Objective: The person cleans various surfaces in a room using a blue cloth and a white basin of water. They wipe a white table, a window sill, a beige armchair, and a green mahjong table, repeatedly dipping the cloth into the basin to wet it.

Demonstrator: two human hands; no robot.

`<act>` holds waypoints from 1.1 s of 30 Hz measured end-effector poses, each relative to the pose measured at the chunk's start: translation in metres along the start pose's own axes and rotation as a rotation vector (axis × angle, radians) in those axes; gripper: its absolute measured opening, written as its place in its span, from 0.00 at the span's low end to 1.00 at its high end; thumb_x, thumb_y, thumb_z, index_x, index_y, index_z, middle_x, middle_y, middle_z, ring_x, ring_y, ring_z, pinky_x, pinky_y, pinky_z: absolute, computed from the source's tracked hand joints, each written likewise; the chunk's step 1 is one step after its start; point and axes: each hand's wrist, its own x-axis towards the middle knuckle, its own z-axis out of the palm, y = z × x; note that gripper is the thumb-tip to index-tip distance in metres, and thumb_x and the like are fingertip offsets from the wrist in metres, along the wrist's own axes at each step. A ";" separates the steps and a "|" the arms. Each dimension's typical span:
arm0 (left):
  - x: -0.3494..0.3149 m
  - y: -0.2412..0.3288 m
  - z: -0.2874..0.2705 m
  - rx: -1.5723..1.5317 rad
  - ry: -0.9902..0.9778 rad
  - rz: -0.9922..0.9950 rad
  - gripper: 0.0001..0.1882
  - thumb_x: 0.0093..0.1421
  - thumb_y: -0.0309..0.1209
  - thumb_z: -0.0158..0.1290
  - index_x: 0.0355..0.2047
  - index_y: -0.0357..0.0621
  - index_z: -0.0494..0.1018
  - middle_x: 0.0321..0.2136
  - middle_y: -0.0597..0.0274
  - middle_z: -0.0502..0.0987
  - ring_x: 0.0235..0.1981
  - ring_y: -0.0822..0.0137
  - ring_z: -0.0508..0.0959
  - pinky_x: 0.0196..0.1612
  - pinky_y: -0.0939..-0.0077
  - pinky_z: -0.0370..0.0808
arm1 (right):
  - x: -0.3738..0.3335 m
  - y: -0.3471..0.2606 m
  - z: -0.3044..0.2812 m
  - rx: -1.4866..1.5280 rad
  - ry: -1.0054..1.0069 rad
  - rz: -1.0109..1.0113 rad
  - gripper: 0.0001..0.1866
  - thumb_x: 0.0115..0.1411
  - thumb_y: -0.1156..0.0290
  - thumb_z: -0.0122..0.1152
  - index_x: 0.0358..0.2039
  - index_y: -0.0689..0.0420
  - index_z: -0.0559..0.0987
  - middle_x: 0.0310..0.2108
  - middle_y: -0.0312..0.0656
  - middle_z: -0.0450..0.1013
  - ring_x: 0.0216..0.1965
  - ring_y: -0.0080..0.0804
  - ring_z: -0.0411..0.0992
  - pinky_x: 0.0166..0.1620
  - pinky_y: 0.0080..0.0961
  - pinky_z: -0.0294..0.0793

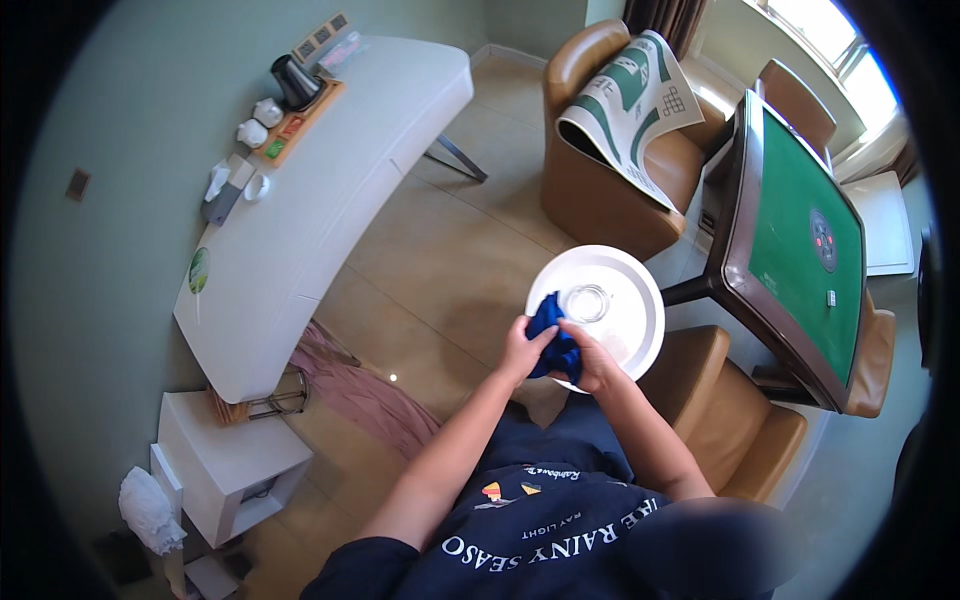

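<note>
Both hands are closed on a crumpled blue cloth (563, 364) in front of my body. My left hand (519, 352) grips its left side, and my right hand (594, 362) grips its right side, with the thumbs close together on top. Beneath the cloth is a round white basin-like piece (651, 300) with a raised rim; whether it is a basin or a small tabletop I cannot tell. A clear round glass dish (588, 303) sits inside it, just beyond the cloth. The hands cover part of the near left rim.
A green-topped game table (800, 240) stands at right among brown armchairs (600, 205), one draped with a green-and-white mat (640, 100). At left, a curved white desk (350, 180) holds a black kettle (297, 82). Pinkish fabric (365, 395) lies low beside the desk, near a white cabinet (230, 455).
</note>
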 end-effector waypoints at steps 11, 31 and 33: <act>-0.033 0.023 -0.171 -0.177 0.106 0.028 0.12 0.67 0.34 0.57 0.44 0.40 0.72 0.38 0.66 0.77 0.38 0.76 0.75 0.44 0.79 0.73 | 0.039 0.031 0.151 -0.358 -0.114 0.011 0.21 0.63 0.60 0.63 0.53 0.54 0.73 0.45 0.44 0.76 0.42 0.36 0.77 0.34 0.37 0.81; 0.186 0.201 -0.149 -0.412 -0.302 -0.061 0.21 0.71 0.39 0.50 0.59 0.43 0.66 0.50 0.61 0.75 0.47 0.67 0.77 0.46 0.69 0.77 | 0.171 -0.143 0.177 -0.372 -0.155 -0.897 0.44 0.63 0.61 0.68 0.72 0.54 0.54 0.64 0.49 0.64 0.62 0.35 0.65 0.63 0.31 0.64; 0.221 0.229 -0.141 -0.399 -0.356 -0.124 0.22 0.71 0.39 0.50 0.61 0.44 0.65 0.52 0.62 0.75 0.49 0.67 0.77 0.48 0.66 0.77 | 0.181 -0.183 0.184 -0.218 -0.083 -0.753 0.40 0.65 0.62 0.65 0.72 0.55 0.57 0.61 0.45 0.66 0.58 0.30 0.67 0.62 0.28 0.65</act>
